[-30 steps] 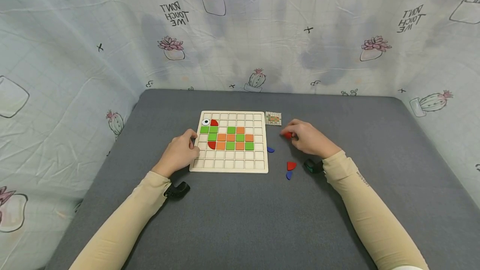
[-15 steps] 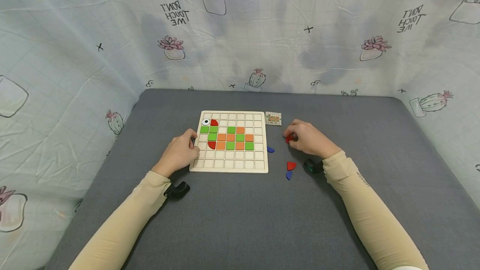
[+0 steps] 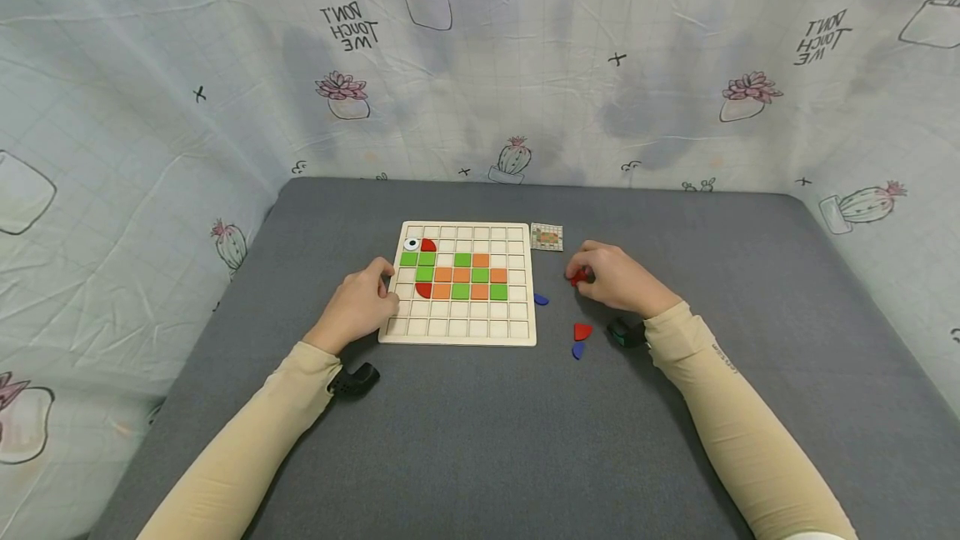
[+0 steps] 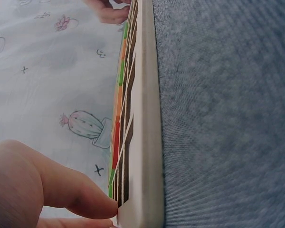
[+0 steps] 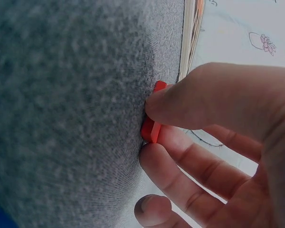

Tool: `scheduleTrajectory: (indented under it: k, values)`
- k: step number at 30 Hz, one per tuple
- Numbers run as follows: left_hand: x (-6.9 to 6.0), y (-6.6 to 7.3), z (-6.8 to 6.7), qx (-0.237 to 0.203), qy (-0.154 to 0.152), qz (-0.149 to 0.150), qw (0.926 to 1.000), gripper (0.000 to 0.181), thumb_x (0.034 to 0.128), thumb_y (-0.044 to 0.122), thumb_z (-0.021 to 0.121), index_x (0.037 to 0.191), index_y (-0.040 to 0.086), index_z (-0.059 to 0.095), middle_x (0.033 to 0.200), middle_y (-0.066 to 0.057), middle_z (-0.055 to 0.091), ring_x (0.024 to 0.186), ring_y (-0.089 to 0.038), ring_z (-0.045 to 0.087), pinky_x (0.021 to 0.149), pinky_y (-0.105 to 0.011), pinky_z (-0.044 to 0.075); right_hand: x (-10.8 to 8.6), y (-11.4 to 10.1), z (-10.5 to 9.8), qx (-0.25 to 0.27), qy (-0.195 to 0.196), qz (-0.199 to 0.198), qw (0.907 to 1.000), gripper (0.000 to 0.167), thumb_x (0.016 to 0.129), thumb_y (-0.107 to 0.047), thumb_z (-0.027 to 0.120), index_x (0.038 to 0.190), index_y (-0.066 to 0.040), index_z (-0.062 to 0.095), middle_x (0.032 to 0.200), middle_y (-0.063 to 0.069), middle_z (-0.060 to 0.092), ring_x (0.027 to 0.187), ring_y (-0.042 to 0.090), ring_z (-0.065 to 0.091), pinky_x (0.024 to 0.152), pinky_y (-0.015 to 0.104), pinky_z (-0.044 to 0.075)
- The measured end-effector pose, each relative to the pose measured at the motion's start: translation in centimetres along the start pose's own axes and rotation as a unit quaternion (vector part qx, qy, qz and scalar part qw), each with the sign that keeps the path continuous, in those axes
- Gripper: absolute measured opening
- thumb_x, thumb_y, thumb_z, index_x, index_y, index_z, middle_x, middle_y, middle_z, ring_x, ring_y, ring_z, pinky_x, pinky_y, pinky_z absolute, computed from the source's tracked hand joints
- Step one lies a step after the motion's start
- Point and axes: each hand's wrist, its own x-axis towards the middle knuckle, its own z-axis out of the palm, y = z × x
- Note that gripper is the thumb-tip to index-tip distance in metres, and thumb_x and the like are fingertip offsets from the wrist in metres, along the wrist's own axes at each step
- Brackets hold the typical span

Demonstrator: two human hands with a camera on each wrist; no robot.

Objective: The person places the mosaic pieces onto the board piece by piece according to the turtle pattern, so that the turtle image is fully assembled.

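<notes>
A square wooden grid board (image 3: 457, 328) lies on the table, with green, orange and red tiles and a round eye piece set in its cells. My left hand (image 3: 357, 303) holds the board's left edge; in the left wrist view the thumb (image 4: 80, 194) touches the rim. To the right of the board, my right hand (image 3: 617, 275) pinches a small red piece (image 5: 151, 129) between thumb and fingers, low at the table surface. The fingers cover part of its outline.
A small pattern card (image 3: 547, 237) lies by the board's upper right corner. One blue piece (image 3: 541, 299) is beside the right edge. Nearer me lie a red quarter-round piece (image 3: 582, 332) and another blue piece (image 3: 578, 350). A printed curtain (image 3: 555, 65) hangs behind the grey table (image 3: 480, 440).
My right hand has closed its fingers round the red piece, which has shifted slightly toward me and turned. The left hand and the board stay where they were.
</notes>
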Motion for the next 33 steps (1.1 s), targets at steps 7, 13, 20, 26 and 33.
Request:
scheduleTrajectory:
  k: [7,13,20,26,33]
  values:
    - [0.0,0.0,0.0,0.002,0.001,-0.001,1.0,0.042,0.0939,0.012,0.054,0.133,-0.001,0.055,0.083,-0.007,0.055,0.061,-0.018,0.046,0.058,-0.033,0.036,0.0,0.0,0.0,-0.001,-0.003,0.0,1.0,0.017,0.088,0.001,0.074,0.103,-0.008,0.077,0.105,0.008,0.066,0.088,0.023,0.062,0.08,0.041,0.052]
    - [0.0,0.0,0.0,0.002,0.001,0.0,1.0,0.042,0.0937,0.012,0.054,0.133,-0.001,0.055,0.083,-0.007,0.055,0.061,-0.018,0.047,0.057,-0.033,0.036,0.0,-0.1,-0.1,0.003,-0.002,-0.002,1.0,0.016,0.088,0.0,0.075,0.102,-0.008,0.077,0.105,0.009,0.067,0.087,0.023,0.063,0.079,0.042,0.053]
    - [0.0,0.1,-0.1,0.001,0.0,0.002,1.0,0.041,0.0937,0.012,0.053,0.133,-0.002,0.055,0.083,-0.007,0.055,0.061,-0.018,0.046,0.058,-0.033,0.036,0.1,-0.5,-0.2,0.01,0.004,-0.002,0.9999,0.015,0.09,-0.004,0.075,0.103,-0.009,0.077,0.106,0.007,0.067,0.089,0.021,0.063,0.08,0.041,0.053]
    - [0.0,0.2,-0.1,0.001,0.0,0.001,1.0,0.042,0.0934,0.012,0.053,0.133,-0.001,0.055,0.083,-0.007,0.055,0.06,-0.018,0.046,0.057,-0.032,0.036,0.1,-0.9,-0.3,0.017,0.009,-0.008,0.9998,0.015,0.091,-0.004,0.073,0.104,-0.009,0.078,0.105,0.006,0.067,0.088,0.021,0.062,0.08,0.04,0.053]
    - [0.0,0.1,0.0,0.0,-0.002,0.0,1.0,0.042,0.0934,0.012,0.052,0.133,-0.001,0.055,0.083,-0.008,0.055,0.06,-0.018,0.046,0.058,-0.033,0.036,0.7,-2.1,-0.2,0.024,0.016,-0.016,0.9995,0.014,0.092,-0.004,0.072,0.103,-0.01,0.078,0.105,0.004,0.067,0.09,0.02,0.062,0.082,0.04,0.054]
